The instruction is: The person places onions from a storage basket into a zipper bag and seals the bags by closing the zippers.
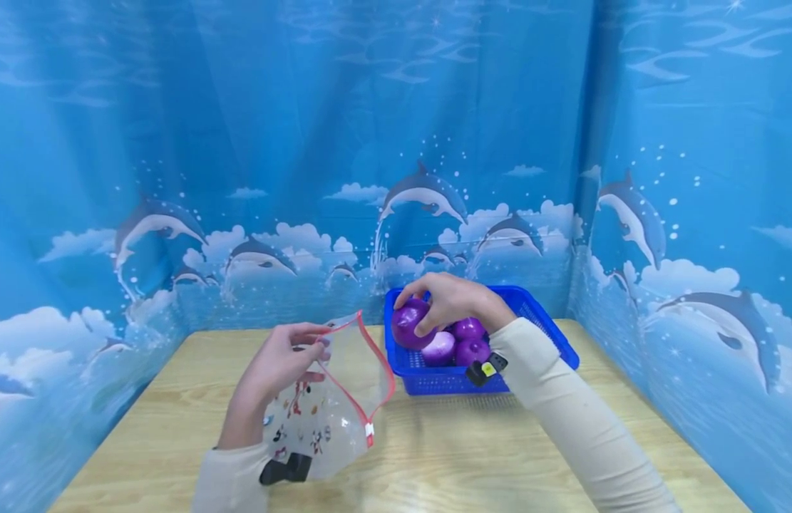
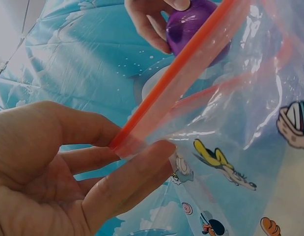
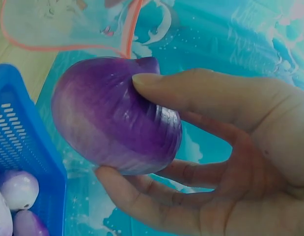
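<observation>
My right hand [image 1: 452, 299] grips a purple onion [image 1: 411, 324] between thumb and fingers, above the left side of a blue basket [image 1: 434, 385]. In the right wrist view the held onion [image 3: 115, 115] is glossy, with its pointed tip toward the top. My left hand [image 1: 286, 360] pinches the mouth edge of a clear zip bag [image 1: 344, 427] left of the basket. The bag's red zip strip [image 2: 174, 71] spreads apart into a wide mouth facing the basket, and cartoon figures are printed on its side. Part of the held onion shows behind the strip in the left wrist view.
Several more purple onions [image 1: 471, 351] lie in the basket, one of them paler [image 1: 438, 349]. A white slider [image 1: 369, 429] sits at the bag's near corner. Wooden table [image 1: 472, 456] lies under everything, with a dolphin-print curtain [image 1: 344, 142] behind and at the sides.
</observation>
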`<state>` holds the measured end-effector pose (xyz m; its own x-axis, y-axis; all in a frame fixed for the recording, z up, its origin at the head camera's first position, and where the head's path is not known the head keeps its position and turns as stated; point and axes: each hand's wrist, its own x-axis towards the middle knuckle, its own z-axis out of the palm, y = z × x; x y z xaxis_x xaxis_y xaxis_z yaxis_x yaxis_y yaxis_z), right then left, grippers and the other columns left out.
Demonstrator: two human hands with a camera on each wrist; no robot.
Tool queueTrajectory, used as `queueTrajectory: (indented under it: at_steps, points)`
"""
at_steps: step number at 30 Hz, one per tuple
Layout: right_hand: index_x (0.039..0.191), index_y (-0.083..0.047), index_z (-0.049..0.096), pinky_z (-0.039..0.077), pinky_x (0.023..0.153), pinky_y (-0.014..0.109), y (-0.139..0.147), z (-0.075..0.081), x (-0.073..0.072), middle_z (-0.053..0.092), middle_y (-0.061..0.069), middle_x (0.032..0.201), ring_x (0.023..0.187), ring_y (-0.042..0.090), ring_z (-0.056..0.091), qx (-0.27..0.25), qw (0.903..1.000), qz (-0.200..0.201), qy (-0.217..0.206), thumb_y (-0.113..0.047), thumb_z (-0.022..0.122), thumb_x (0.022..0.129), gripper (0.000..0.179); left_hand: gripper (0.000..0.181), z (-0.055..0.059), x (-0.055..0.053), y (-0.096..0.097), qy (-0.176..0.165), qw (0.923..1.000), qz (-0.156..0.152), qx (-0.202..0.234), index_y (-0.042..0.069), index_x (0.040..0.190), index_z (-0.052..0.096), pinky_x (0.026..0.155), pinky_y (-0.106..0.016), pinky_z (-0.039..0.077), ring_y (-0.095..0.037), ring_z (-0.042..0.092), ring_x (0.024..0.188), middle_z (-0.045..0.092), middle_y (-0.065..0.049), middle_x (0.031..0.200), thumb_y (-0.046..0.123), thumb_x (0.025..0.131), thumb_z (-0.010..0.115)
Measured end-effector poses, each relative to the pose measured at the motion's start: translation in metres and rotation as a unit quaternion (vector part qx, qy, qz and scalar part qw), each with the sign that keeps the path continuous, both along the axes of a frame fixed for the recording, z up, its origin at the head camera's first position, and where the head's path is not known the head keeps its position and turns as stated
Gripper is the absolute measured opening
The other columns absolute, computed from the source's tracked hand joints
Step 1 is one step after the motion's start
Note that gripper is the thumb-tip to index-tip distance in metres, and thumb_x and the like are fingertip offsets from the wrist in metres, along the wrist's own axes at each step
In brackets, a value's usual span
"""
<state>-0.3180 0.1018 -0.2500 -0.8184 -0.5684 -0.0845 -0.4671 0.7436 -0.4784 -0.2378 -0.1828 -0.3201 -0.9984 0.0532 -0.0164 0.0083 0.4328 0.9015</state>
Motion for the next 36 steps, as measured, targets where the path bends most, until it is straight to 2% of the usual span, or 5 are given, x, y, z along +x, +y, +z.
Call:
queueTrajectory:
  at_steps: [6, 13, 20, 28, 36]
  points:
    - [0.128, -0.028, 0.072, 0.064, 0.089, 0.041, -0.009, 0.004, 0.008, 0.060, 0.011, 0.139, 0.123, 0.032, 0.058, 0.010, 0.9989, 0.037, 0.027, -0.014, 0.085, 0.083, 0.049, 0.042, 0.000, 0.000, 0.000, 0.002, 1.0000, -0.001, 0.000, 0.007, 0.145, 0.055, 0.080, -0.034, 0.068, -0.028, 0.069, 0.111, 0.060, -0.024, 0.141, 0.011, 0.103, 0.057]
    - [0.127, -0.026, 0.072, 0.064, 0.088, 0.037, -0.023, 0.007, 0.016, 0.062, 0.011, 0.138, 0.120, 0.029, 0.060, 0.012, 0.9973, 0.067, 0.030, -0.011, 0.084, 0.083, 0.048, 0.042, 0.002, 0.001, 0.000, 0.010, 0.9999, -0.002, 0.004, 0.007, 0.145, 0.056, 0.080, -0.035, 0.068, -0.029, 0.069, 0.111, 0.062, -0.024, 0.136, 0.011, 0.103, 0.056]
    - [0.128, -0.025, 0.072, 0.064, 0.092, 0.039, -0.036, 0.006, 0.022, 0.065, 0.009, 0.137, 0.122, 0.029, 0.060, 0.024, 0.9939, 0.098, 0.046, -0.010, 0.082, 0.084, 0.048, 0.042, 0.002, 0.002, -0.002, 0.023, 0.9997, -0.007, 0.008, 0.005, 0.145, 0.055, 0.080, -0.035, 0.068, -0.031, 0.069, 0.113, 0.062, -0.026, 0.137, 0.009, 0.103, 0.056]
    - [0.131, -0.024, 0.070, 0.064, 0.089, 0.036, -0.046, 0.005, 0.025, 0.064, 0.008, 0.138, 0.120, 0.027, 0.061, 0.023, 0.9937, 0.103, 0.037, -0.011, 0.083, 0.085, 0.049, 0.042, 0.005, 0.003, -0.003, 0.033, 0.9994, -0.002, 0.006, 0.005, 0.145, 0.055, 0.080, -0.034, 0.068, -0.033, 0.068, 0.114, 0.062, -0.026, 0.138, 0.009, 0.104, 0.055]
    - [0.133, -0.024, 0.068, 0.065, 0.088, 0.035, -0.054, 0.004, 0.029, 0.064, 0.008, 0.138, 0.120, 0.027, 0.063, 0.032, 0.9934, 0.104, 0.037, -0.012, 0.083, 0.086, 0.051, 0.042, 0.008, 0.004, -0.002, 0.043, 0.9989, 0.017, 0.009, 0.009, 0.147, 0.055, 0.082, -0.034, 0.068, -0.035, 0.067, 0.120, 0.059, -0.024, 0.143, 0.007, 0.105, 0.052]
